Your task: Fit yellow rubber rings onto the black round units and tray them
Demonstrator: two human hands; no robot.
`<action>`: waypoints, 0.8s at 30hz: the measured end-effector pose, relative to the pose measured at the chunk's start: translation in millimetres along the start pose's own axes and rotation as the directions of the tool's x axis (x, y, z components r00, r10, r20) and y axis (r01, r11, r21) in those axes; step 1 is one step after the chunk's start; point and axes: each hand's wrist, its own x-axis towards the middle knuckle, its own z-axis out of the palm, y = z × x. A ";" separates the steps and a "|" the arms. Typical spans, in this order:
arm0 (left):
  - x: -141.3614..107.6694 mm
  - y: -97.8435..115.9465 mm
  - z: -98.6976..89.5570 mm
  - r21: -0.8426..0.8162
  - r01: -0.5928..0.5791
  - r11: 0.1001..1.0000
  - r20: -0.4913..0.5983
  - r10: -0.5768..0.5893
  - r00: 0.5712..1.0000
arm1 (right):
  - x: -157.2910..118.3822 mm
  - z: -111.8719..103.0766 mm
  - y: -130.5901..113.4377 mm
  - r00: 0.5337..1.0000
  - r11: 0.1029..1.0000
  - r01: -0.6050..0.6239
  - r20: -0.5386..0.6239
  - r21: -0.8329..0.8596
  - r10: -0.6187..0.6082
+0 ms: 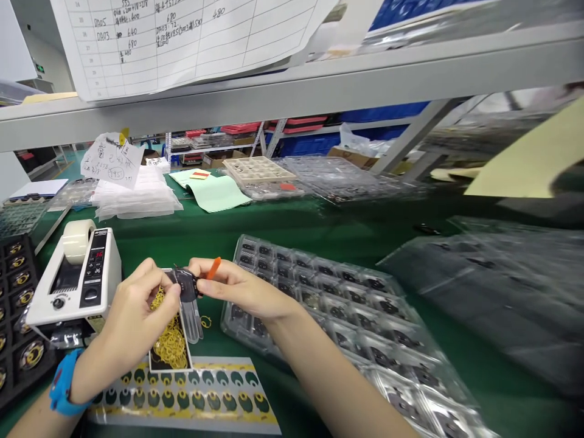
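Pinched between left hand [137, 310] and right hand [237, 289], a small black component [185, 284]; right fingers also clamp an orange tool [213, 267], yellow rings [170, 344] heaped just below.

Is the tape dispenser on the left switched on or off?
On. The tape dispenser shows lit red digits on its dark front panel, and a roll of tape sits on top.
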 end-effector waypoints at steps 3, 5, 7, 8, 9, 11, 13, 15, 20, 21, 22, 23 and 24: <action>2.5 -0.4 -1.1 0.149 0.016 0.989 -0.066 -0.006 0.998 | -1.7 0.5 -0.5 0.999 0.999 -0.004 -0.034 -0.035 0.003; 3.6 -2.5 -6.8 0.218 0.038 0.975 -0.100 -0.017 0.995 | -2.8 0.0 -1.1 0.999 0.999 0.008 -0.044 -0.053 -0.010; 3.7 -4.8 -15.0 0.209 0.013 0.978 -0.155 0.020 0.988 | -3.9 -1.1 -1.6 0.999 0.999 0.017 -0.041 -0.052 -0.019; 3.3 -5.4 -18.8 0.176 -0.030 0.984 -0.206 0.067 0.976 | -4.3 -1.6 -1.8 0.999 0.999 0.022 -0.041 -0.048 -0.024; 2.6 -5.8 -21.9 0.132 -0.099 0.986 -0.264 0.131 0.956 | -4.7 -1.9 -1.9 0.998 0.999 0.027 -0.047 -0.044 -0.029; 0.5 -5.6 -23.8 0.055 -0.265 0.963 -0.328 0.268 0.906 | -5.6 -0.9 -2.4 0.998 0.999 0.026 -0.061 -0.036 -0.028; -1.3 -5.6 -19.4 0.010 -0.391 0.920 -0.265 0.379 0.886 | -6.3 2.9 -3.7 0.998 1.000 0.013 -0.056 -0.020 -0.014; -1.5 -7.2 -10.8 -0.008 -0.446 0.895 -0.156 0.439 0.885 | -6.4 8.9 -6.0 0.999 1.000 0.003 -0.053 0.003 -0.003; 4.6 -15.6 3.1 -0.105 -0.440 0.892 -0.033 0.439 0.898 | -0.3 24.5 -12.4 0.998 1.000 0.013 -0.064 0.013 -0.013; 5.3 -16.3 2.4 -0.115 -0.431 0.895 -0.011 0.432 0.902 | 0.5 26.8 -12.2 0.998 1.000 0.000 -0.063 0.012 0.001; 5.4 -16.0 0.6 -0.118 -0.419 0.900 0.011 0.423 0.906 | 0.1 28.5 -10.9 0.997 0.999 -0.030 -0.070 0.015 0.031; 4.7 -14.5 -2.2 -0.116 -0.405 0.907 0.035 0.411 0.911 | -1.8 29.3 -7.9 0.993 0.997 -0.075 -0.090 0.007 0.076; 3.4 -11.5 -5.7 -0.104 -0.388 0.916 0.065 0.396 0.916 | -5.2 28.9 -3.1 0.986 0.991 -0.130 -0.106 -0.005 0.129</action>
